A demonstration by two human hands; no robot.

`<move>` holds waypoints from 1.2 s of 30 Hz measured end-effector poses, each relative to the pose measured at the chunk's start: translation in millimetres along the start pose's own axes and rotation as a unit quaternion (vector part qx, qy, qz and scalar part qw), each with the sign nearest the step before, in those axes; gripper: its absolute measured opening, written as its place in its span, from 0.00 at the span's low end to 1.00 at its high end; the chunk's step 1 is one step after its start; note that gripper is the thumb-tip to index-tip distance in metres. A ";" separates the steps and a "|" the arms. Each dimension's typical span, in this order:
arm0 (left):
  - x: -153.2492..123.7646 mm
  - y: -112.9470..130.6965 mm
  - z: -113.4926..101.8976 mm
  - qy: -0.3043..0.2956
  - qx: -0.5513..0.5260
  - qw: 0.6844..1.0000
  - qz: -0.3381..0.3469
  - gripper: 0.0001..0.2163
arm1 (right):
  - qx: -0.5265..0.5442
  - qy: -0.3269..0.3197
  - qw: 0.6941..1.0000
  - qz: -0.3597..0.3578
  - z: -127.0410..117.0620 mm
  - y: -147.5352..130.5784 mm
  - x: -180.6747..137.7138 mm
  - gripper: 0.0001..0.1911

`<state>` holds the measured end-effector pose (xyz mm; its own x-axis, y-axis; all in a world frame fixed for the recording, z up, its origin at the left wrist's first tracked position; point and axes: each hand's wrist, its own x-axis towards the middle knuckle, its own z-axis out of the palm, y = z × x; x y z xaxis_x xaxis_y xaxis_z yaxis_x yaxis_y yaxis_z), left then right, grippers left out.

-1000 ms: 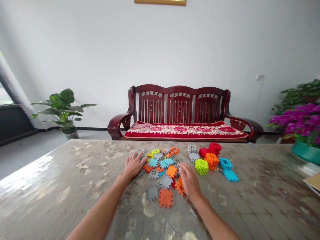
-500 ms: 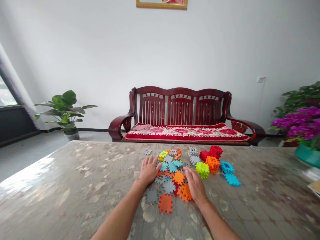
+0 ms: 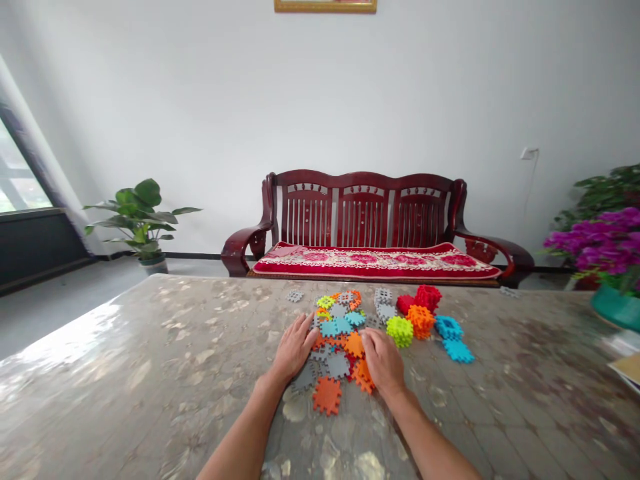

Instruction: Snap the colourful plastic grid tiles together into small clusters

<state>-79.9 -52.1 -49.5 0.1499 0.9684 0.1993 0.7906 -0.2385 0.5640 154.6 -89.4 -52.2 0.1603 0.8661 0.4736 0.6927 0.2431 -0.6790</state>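
Note:
Between my hands lies a loose pile of interlocking plastic tiles with toothed edges. My left hand rests with fingers stretched out along the pile's left side, close to a grey tile and the light blue tiles. The fingers of my right hand are curled, their tips at the right edge of an orange tile; the exact grip is partly hidden. Another orange tile lies beside that palm. Nearest me are a red-orange tile and a grey tile.
Right of the pile stand assembled blocks: lime, orange, red, blue and grey. A single grey tile lies at the back. A teal flower pot is at the table's right. Beyond stands a wooden bench.
My right hand has shifted slightly left and its fingers have curled in to the orange tile. My left hand has stayed beside the pile. The view has tilted a little.

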 end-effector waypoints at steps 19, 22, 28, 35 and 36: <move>17.2 -10.8 -4.6 0.098 -0.087 0.990 -0.054 0.20 | 0.112 0.019 0.988 0.101 2.3 10.2 9.4 0.23; 17.7 -10.2 -3.5 0.094 -0.078 0.990 -0.064 0.19 | 0.121 0.020 0.986 0.112 2.0 9.3 10.3 0.23; 19.0 -9.8 -1.6 0.082 -0.065 0.992 -0.069 0.18 | 0.142 0.025 0.982 0.122 1.6 6.7 11.6 0.24; 21.6 -12.0 2.9 0.093 -0.055 0.992 -0.064 0.17 | 0.154 0.022 0.979 0.130 2.0 5.4 12.1 0.23; 21.4 -12.0 3.2 0.095 -0.056 0.992 -0.063 0.17 | 0.154 0.020 0.979 0.131 2.0 5.6 12.0 0.23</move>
<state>-84.3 -28.2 -54.5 -0.0686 0.9625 0.2624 0.7239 -0.1329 0.6770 159.0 -76.7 -51.4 0.3349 0.9003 0.2782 0.3805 0.1409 -0.9140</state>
